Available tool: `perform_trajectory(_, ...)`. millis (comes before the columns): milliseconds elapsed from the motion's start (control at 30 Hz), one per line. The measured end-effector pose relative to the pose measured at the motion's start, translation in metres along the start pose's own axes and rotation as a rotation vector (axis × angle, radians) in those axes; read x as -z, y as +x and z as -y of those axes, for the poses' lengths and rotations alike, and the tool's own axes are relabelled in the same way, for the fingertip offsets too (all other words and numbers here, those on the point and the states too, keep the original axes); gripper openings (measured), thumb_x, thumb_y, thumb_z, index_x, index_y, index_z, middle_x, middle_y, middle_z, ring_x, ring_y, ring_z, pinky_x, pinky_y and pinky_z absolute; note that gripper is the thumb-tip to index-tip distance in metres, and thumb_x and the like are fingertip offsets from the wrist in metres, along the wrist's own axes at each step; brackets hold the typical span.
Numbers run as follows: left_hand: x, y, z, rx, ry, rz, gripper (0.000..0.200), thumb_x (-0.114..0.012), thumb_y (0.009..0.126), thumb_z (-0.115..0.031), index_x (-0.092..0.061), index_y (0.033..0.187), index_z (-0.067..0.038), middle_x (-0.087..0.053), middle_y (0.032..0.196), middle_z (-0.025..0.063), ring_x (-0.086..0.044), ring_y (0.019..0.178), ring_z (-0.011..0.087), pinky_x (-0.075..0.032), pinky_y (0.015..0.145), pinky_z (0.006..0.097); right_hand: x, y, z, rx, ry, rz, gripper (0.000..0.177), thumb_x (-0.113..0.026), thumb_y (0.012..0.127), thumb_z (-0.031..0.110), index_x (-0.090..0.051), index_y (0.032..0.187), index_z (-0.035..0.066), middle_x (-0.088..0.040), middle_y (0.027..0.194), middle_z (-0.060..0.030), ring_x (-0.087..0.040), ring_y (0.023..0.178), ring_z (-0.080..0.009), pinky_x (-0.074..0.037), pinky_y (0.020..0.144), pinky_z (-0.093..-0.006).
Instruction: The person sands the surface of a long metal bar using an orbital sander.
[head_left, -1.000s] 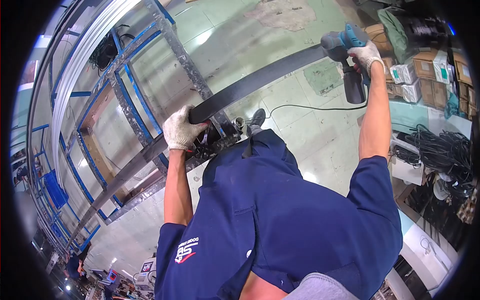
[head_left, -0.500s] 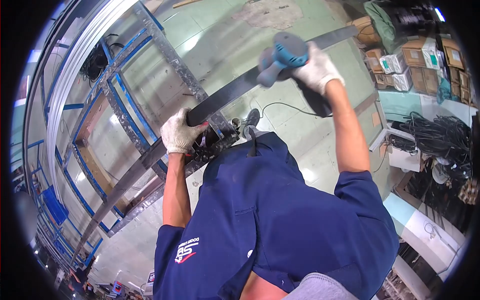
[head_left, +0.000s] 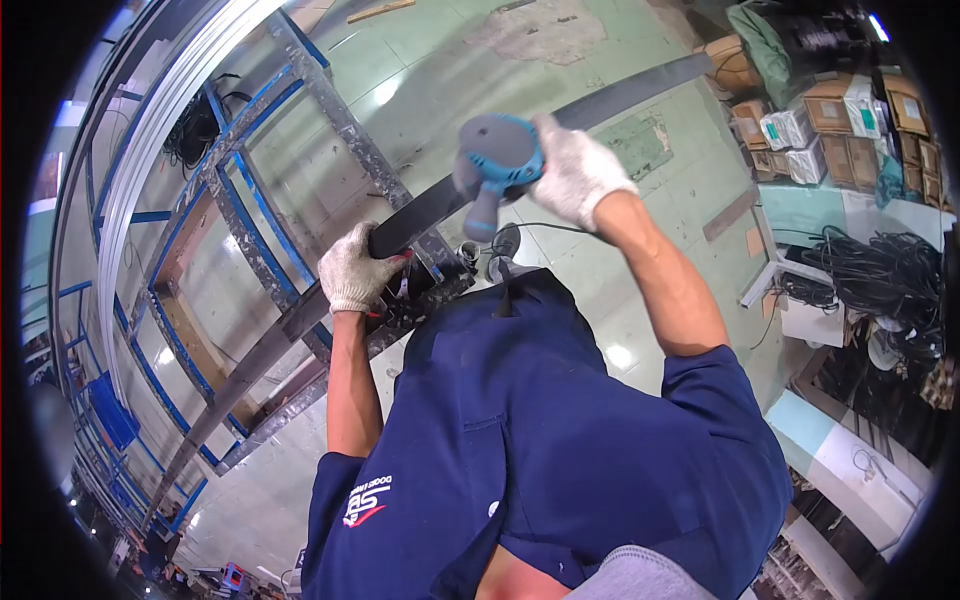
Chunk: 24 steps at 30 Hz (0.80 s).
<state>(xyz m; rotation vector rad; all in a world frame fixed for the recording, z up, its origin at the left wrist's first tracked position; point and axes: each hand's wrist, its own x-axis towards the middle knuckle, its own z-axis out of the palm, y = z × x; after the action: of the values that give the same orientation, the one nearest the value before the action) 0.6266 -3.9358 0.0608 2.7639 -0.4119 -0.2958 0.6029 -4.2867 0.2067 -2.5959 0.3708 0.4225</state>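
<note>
My right hand [head_left: 580,172], in a white knitted glove, is closed around a teal-and-grey power sander [head_left: 500,150] with a side handle. The tool is over the middle of a long dark flat bar [head_left: 640,90]; whether its underside touches the bar is hidden. My left hand [head_left: 348,268], gloved too, is wrapped around the bar nearer its left part, thumb on the near side. Below the left thumb sits a dark object with red parts [head_left: 400,285], partly hidden. The bar crosses a paint-spattered metal frame [head_left: 350,130].
Long white profiles [head_left: 150,140] stand at the left beside blue-edged framing. Cardboard boxes [head_left: 830,110] are stacked at the right, above a coil of black cable [head_left: 880,280]. A cord [head_left: 560,227] runs behind my right wrist. My shoe [head_left: 505,240] is below the bar.
My right hand and the sander have moved left along the bar, toward my left hand, and the sander has turned. My left hand has hardly moved.
</note>
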Motion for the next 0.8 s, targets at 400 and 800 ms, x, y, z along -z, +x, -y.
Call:
perform_trajectory(400,-0.006,0.001,0.001,0.012,0.01,-0.027,0.074,-0.103,0.07,-0.052,-0.08,0.131,-0.018,-0.086,0.109,0.0131,-0.083,0.104,0.0361,-0.065,0.093,0.0469,0.108,0.07,-0.184,-0.273,0.184,-0.216,0.075,-0.09,0.079,0.02,-0.061,0.147,0.004,-0.074,0.085,-0.0086,-0.069,0.057,-0.0212,-0.056,0.051,-0.0402)
perform_trajectory(800,-0.003,0.003,0.002,0.015,0.016,-0.021,0.065,-0.102,0.069,-0.049,-0.082,0.123,-0.018,-0.086,0.108,0.0103,-0.083,0.102,0.0337,-0.066,0.091,0.0452,0.155,0.118,-0.289,-0.449,0.325,-0.272,0.052,-0.088,0.086,0.025,-0.066,0.128,0.004,-0.069,0.081,-0.0104,-0.064,0.051,-0.0241,-0.052,0.046,-0.0425)
